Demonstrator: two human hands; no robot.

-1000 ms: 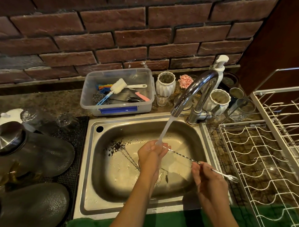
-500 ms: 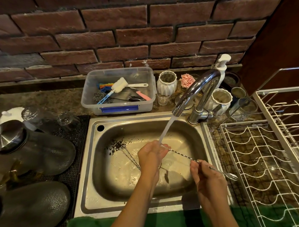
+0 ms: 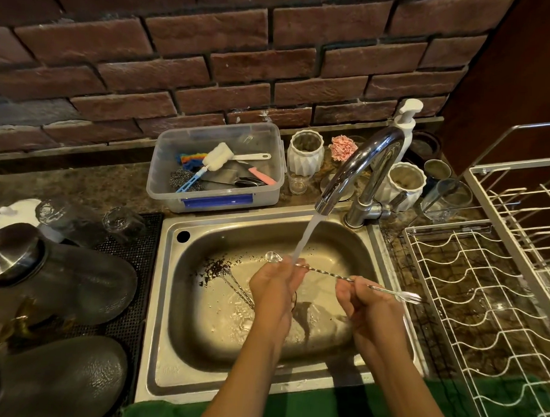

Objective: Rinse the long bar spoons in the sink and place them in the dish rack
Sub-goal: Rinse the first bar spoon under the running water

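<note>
Both grips are being closed on one bar spoon (image 3: 327,272): left hand (image 3: 276,282) near the bowl, right hand (image 3: 362,302) near the fork end, which is being pointed toward the dish rack (image 3: 471,299).

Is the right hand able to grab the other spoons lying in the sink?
Probably not yet: the right hand is busy gripping the bar spoon, and the left hand sits between it and the other spoons.

head cam, looking fwd and steeply down, close over sink (image 3: 167,345).
</note>
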